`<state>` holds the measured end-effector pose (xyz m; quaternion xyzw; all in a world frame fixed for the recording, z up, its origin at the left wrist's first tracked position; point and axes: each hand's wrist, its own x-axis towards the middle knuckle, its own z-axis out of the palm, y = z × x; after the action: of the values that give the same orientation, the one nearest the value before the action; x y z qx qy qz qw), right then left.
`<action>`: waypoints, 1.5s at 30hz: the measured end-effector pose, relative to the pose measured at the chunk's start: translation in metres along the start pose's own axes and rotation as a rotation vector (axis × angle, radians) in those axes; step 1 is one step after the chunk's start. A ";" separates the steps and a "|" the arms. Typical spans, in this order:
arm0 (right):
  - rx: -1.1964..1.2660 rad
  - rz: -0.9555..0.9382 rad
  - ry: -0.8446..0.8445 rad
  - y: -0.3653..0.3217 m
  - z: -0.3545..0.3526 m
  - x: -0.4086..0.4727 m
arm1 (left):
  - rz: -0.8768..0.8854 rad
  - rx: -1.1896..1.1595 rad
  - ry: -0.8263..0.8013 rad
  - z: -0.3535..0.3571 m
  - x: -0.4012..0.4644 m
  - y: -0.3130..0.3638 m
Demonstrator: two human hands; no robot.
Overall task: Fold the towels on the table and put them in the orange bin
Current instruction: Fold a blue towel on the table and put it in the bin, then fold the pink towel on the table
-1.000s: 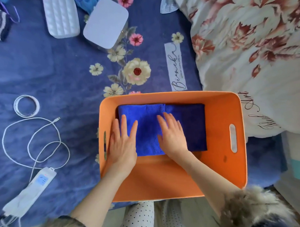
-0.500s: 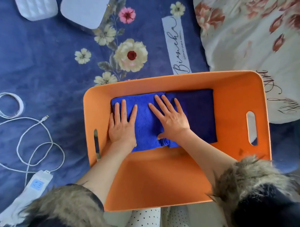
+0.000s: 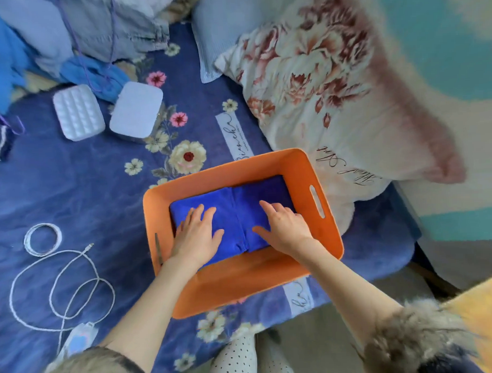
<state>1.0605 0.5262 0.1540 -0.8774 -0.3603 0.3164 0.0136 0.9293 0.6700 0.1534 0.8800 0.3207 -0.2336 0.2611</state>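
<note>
A blue floral bedspread (image 3: pixel 71 175) carries the orange bin (image 3: pixel 328 233) where both hands press; left of them lies a white cable (image 3: pixel 55 279), beyond them two white boxes (image 3: pixel 78 117), right of them a floral pillow (image 3: pixel 319 94)

My hands cover a good chunk of both blue towels (image 3: pixel 228 203) so I can't see those parts, the white charger (image 3: pixel 77 341) gets cut off by my sleeve, and the right side's just blur.
</note>
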 end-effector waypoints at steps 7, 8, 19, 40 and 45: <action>0.163 0.192 0.323 0.065 -0.061 -0.136 | 0.425 0.008 0.213 -0.032 -0.074 0.108; 0.172 0.223 0.359 0.077 -0.068 -0.158 | 0.508 0.022 0.238 -0.038 -0.084 0.129; 0.355 0.685 0.786 0.176 -0.070 -0.439 | 1.149 0.081 0.216 -0.020 -0.211 0.358; 0.748 1.958 1.164 -0.006 0.137 -0.711 | 2.233 0.360 -0.539 0.176 -0.490 0.433; 0.854 2.249 1.153 -0.126 0.190 -0.726 | 2.411 0.472 -0.821 0.218 -0.569 0.353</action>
<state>0.4825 0.1160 0.4300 -0.6299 0.7387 -0.1710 0.1680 0.7282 0.0530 0.4275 0.5014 -0.8214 -0.1543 0.2239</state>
